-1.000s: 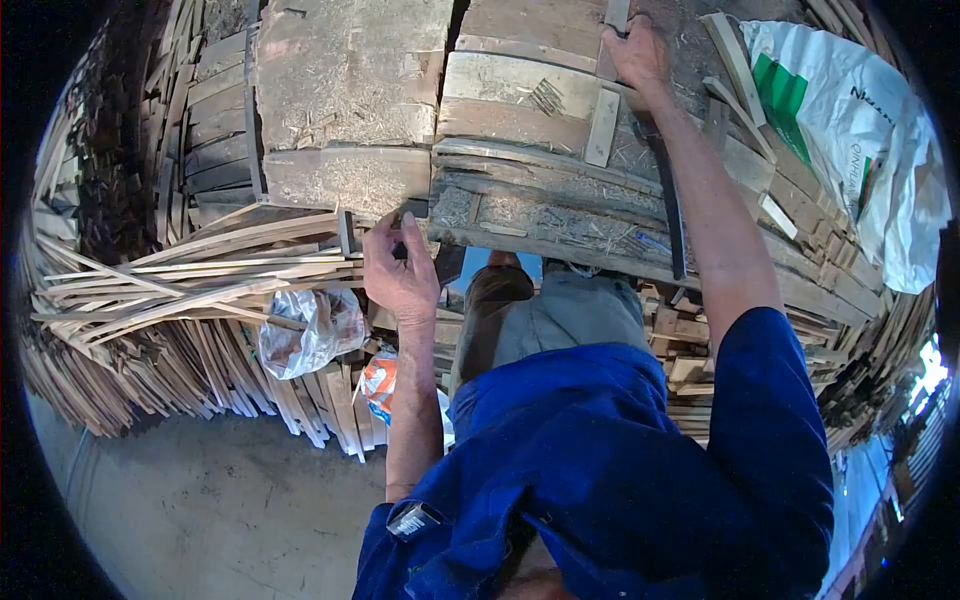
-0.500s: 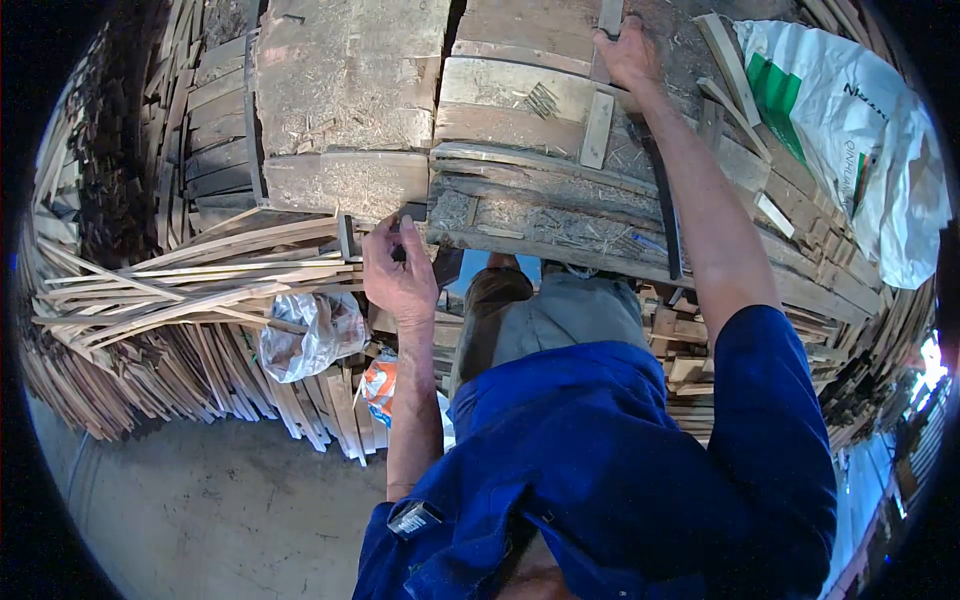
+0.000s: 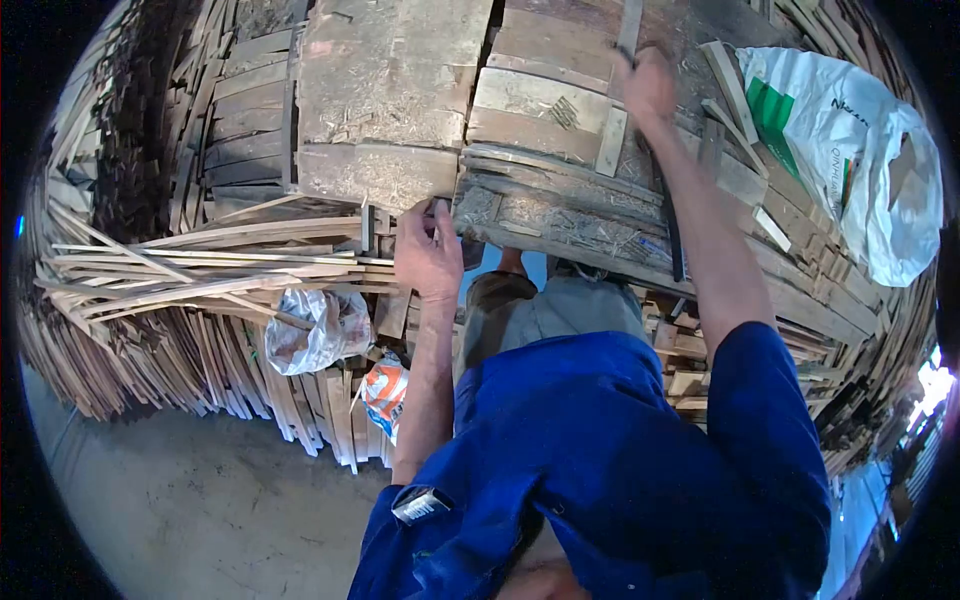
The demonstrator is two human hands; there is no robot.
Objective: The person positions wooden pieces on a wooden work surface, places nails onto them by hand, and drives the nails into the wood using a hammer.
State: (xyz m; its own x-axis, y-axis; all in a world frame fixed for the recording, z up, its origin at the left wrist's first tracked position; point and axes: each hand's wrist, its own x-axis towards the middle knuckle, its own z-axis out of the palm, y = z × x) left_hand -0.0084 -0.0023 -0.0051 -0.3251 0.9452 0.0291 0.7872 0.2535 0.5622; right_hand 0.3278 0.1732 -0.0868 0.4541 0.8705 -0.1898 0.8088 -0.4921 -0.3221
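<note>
My left hand (image 3: 430, 255) is at the front edge of the wooden work surface (image 3: 380, 175), its thumb and fingers curled around a small dark piece that is mostly hidden. Farther off, at the upper right, my right hand (image 3: 650, 85) is closed beside a narrow wooden strip (image 3: 628, 30); what its slightly blurred fingers hold is hard to make out. A short pale strip (image 3: 611, 142) lies on the boards just below that hand. A long dark bar (image 3: 674, 235) runs down beside my right forearm.
Thin wooden strips (image 3: 200, 275) are piled at the left. A clear plastic bag (image 3: 318, 330) and an orange-white bag (image 3: 384, 392) hang below them. At the right lies a large white and green sack (image 3: 850, 150). Concrete floor (image 3: 210, 510) shows at the lower left.
The view has shifted, so the boards and strips appear farther right. My right hand has turned at the wrist and moved slightly down along the narrow strip. My left hand stays at the front edge.
</note>
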